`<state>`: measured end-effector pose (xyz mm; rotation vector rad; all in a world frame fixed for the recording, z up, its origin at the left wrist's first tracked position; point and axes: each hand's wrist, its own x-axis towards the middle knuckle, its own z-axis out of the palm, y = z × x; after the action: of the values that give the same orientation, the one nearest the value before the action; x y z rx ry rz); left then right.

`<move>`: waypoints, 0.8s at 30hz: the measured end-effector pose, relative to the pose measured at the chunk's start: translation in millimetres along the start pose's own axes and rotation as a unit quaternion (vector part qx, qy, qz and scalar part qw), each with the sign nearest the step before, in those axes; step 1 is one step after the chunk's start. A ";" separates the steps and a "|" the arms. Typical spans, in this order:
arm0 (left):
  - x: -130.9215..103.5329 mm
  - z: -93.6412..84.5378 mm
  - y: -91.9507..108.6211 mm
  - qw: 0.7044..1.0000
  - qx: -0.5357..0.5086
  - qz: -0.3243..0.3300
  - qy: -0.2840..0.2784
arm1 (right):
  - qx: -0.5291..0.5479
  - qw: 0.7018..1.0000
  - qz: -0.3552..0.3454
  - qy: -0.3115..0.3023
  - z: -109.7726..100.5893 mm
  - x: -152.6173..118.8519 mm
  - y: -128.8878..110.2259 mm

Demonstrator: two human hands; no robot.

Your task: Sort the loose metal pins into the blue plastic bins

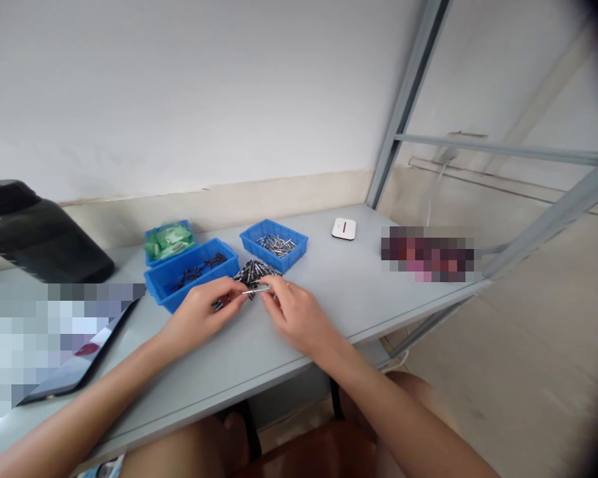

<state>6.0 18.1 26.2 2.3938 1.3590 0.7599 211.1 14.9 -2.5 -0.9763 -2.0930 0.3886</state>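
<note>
- Left hand (204, 311) pinches one end of a slim metal piece (256, 289) between thumb and forefinger.
- Right hand (299, 318) grasps the other end, thumb and fingertips drawn together; how firmly either hand grips, I cannot tell.
- The slim metal piece lies nearly level in the gap between the two hands, bridging their fingertips, raised a little off the grey table (349, 285).
- Just beyond the fingertips, a dark-and-silver pile (256, 271) of similar slim parts sits on the table, its near side partly hidden by the hands.
- Just beyond the left hand stands a long blue bin (159, 282) holding dark parts.
- Behind the pile, a smaller blue tray (299, 251) holds loose silver pins (278, 244).
- Farther back on the left, green plastic wrapping (169, 240) fills another blue container (182, 224).
- A white square device (343, 228) lies well apart, beyond the right hand.
</note>
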 end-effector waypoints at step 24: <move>0.4 1.6 -0.2 0.999 -0.008 -0.022 0.021 | -0.007 0.998 -0.057 -0.020 0.5 -0.4 0.6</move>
<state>7.0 18.6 24.9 2.3391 1.4116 0.8121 211.2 15.0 -3.4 -0.8580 -2.1789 0.3380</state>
